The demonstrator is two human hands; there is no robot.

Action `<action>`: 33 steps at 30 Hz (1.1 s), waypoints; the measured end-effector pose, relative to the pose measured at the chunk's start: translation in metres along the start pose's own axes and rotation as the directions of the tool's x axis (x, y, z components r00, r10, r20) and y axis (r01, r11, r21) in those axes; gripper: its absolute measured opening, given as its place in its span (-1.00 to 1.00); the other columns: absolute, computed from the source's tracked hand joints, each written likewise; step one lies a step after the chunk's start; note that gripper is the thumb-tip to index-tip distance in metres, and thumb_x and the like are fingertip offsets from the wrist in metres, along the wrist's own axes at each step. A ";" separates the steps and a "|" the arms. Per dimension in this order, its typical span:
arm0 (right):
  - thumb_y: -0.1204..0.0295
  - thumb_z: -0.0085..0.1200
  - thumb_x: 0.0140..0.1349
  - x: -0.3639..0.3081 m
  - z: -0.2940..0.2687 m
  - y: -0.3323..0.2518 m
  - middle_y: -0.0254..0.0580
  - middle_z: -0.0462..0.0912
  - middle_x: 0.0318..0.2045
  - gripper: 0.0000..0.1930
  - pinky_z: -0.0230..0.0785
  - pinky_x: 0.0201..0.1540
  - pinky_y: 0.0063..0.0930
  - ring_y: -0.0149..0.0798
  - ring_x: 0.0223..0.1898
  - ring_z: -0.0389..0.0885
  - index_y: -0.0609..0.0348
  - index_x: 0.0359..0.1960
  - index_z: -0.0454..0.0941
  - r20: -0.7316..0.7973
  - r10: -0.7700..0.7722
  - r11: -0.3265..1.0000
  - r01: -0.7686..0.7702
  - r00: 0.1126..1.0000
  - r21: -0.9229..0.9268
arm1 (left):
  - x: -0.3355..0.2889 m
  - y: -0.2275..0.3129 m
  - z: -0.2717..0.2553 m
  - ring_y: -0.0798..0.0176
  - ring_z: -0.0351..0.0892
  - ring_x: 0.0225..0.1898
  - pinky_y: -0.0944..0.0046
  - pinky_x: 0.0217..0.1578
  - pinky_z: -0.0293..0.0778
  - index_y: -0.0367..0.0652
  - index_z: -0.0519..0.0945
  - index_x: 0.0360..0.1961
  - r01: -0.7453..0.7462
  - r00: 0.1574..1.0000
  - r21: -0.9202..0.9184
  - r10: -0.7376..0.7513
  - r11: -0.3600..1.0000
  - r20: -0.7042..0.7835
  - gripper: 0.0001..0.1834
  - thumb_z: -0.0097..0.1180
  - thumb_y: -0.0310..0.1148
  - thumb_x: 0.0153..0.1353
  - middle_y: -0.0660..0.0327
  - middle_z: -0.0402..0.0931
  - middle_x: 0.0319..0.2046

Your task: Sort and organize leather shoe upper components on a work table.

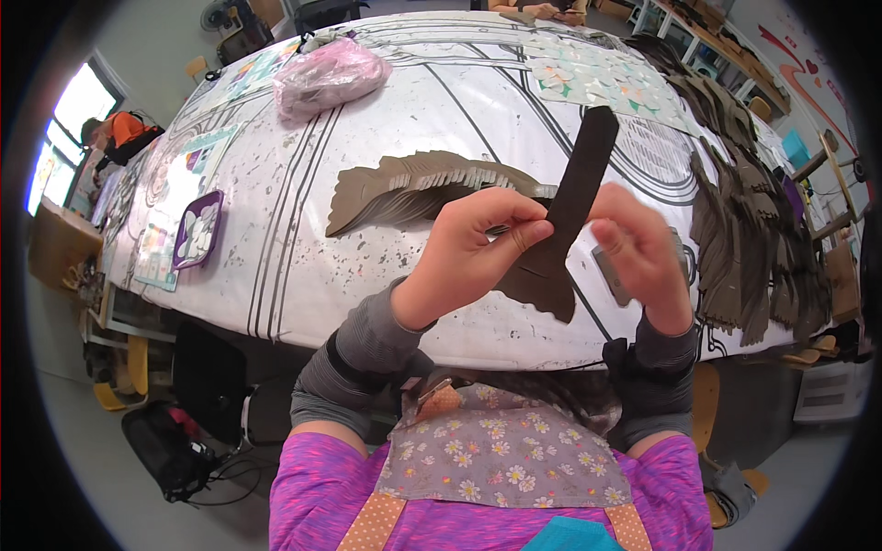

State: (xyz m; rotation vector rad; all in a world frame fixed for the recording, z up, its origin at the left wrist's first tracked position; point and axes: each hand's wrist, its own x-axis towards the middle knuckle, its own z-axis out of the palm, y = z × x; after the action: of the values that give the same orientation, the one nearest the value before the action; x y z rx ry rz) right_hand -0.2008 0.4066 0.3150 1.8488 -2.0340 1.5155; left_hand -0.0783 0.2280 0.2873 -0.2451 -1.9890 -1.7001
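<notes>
My left hand [487,237] is closed, with thumb and forefinger pinching a dark brown flat strip [588,151] that stands up at a slant above the table. Below the pinch, the brown piece widens into a scalloped end [542,286]. Close beside the strip is my right hand [643,248], slightly blurred, its fingers curled and partly behind the strip. Whether it grips the strip cannot be seen. Beyond my left hand lies a curved brown piece [404,188] with a wavy edge and a row of small pale tabs along it.
Many similar brown pieces [735,248] are heaped along the table's right side. A grey flat object [614,275] lies behind my right hand. At left stand a purple basket [200,230] of pale pieces and, farther back, a pink plastic bag [331,78]. Other people sit around.
</notes>
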 end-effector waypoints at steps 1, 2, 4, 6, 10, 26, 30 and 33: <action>0.51 0.15 0.21 0.005 -0.006 -0.003 -0.28 0.57 -0.39 -0.90 0.31 -0.17 -0.46 -0.34 -0.31 0.48 0.26 -0.28 0.54 -0.029 0.050 0.996 -0.048 0.998 0.073 | 0.000 0.001 0.000 0.47 0.52 -0.28 0.43 -0.19 0.45 -0.36 0.59 -0.25 0.010 1.000 0.027 -0.011 1.000 0.014 -0.90 0.16 -0.56 0.22 0.26 0.59 -0.33; 0.49 0.16 0.21 0.011 -0.012 -0.006 -0.32 0.57 -0.37 -0.88 0.32 -0.18 -0.49 -0.41 -0.30 0.48 0.26 -0.27 0.54 -0.055 0.101 0.985 -0.092 0.993 0.148 | -0.001 0.000 0.000 0.47 0.52 -0.28 0.43 -0.19 0.45 -0.36 0.59 -0.25 0.009 1.000 0.028 -0.009 1.000 0.017 -0.90 0.16 -0.56 0.22 0.26 0.59 -0.33; 0.48 0.20 0.20 0.025 -0.012 -0.018 -0.41 0.57 -0.39 -0.86 0.32 -0.21 -0.63 -0.56 -0.31 0.46 0.28 -0.26 0.56 -0.169 0.206 0.948 -0.153 0.964 0.280 | -0.002 -0.005 0.001 0.46 0.53 -0.30 0.43 -0.19 0.45 -0.36 0.59 -0.27 -0.031 0.999 0.089 0.030 0.996 0.011 -0.91 0.17 -0.56 0.21 0.26 0.59 -0.36; 0.50 0.21 0.20 0.036 -0.013 -0.024 -0.42 0.57 -0.40 -0.86 0.31 -0.22 -0.67 -0.59 -0.33 0.46 0.28 -0.26 0.57 -0.206 0.278 0.914 -0.192 0.938 0.358 | -0.002 -0.001 0.000 0.45 0.54 -0.30 0.43 -0.19 0.46 -0.36 0.61 -0.25 -0.025 0.999 0.119 0.021 0.993 0.030 -0.90 0.15 -0.54 0.23 0.25 0.61 -0.36; 0.54 0.20 0.21 0.043 -0.021 -0.033 -0.41 0.60 -0.40 -0.89 0.31 -0.27 -0.73 -0.62 -0.36 0.49 0.30 -0.26 0.58 -0.217 0.167 0.954 -0.103 0.962 0.281 | -0.002 -0.004 -0.005 0.42 0.57 -0.27 0.41 -0.15 0.48 -0.34 0.64 -0.14 0.116 0.993 0.011 -0.116 0.993 0.011 -0.80 0.07 -0.46 0.31 0.20 0.66 -0.34; 0.51 0.06 0.31 -0.046 -0.125 -0.055 -0.12 0.67 -0.31 -0.84 0.39 -0.38 -0.64 -0.45 -0.53 0.53 0.29 -0.12 0.55 -0.518 0.165 0.986 -0.139 0.839 0.088 | -0.060 -0.030 -0.069 0.40 0.56 -0.28 0.43 -0.21 0.43 -0.37 0.63 -0.17 0.312 0.942 0.195 -0.276 0.930 -0.192 -0.80 0.05 -0.47 0.32 0.17 0.64 -0.35; 0.42 0.03 0.36 -0.109 -0.209 -0.061 -0.09 0.67 -0.28 -0.80 0.36 -0.39 -0.66 -0.51 -0.54 0.47 0.21 -0.07 0.55 -0.651 0.159 0.973 -0.230 0.742 -0.024 | -0.085 -0.026 -0.092 0.37 0.55 -0.28 0.40 -0.17 0.43 -0.40 0.62 -0.15 0.335 0.923 0.209 -0.276 0.919 -0.268 -0.79 0.03 -0.47 0.33 0.15 0.62 -0.35; 0.39 0.06 0.34 -0.134 -0.245 -0.049 -0.29 0.61 -0.37 -0.80 0.29 -0.39 -0.69 -0.55 -0.52 0.44 0.17 -0.07 0.56 -0.682 0.312 0.890 -0.454 0.662 -0.034 | -0.102 -0.027 -0.105 0.35 0.54 -0.27 0.37 -0.14 0.43 -0.39 0.62 -0.12 0.411 0.843 0.197 -0.288 0.890 -0.455 -0.78 0.03 -0.45 0.33 0.15 0.62 -0.34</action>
State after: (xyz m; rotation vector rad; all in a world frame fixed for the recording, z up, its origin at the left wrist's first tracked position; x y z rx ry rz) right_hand -0.2609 0.6701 0.3997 0.6369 -2.1391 1.6321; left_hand 0.0239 0.1401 0.2238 0.5814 -1.9921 -1.4736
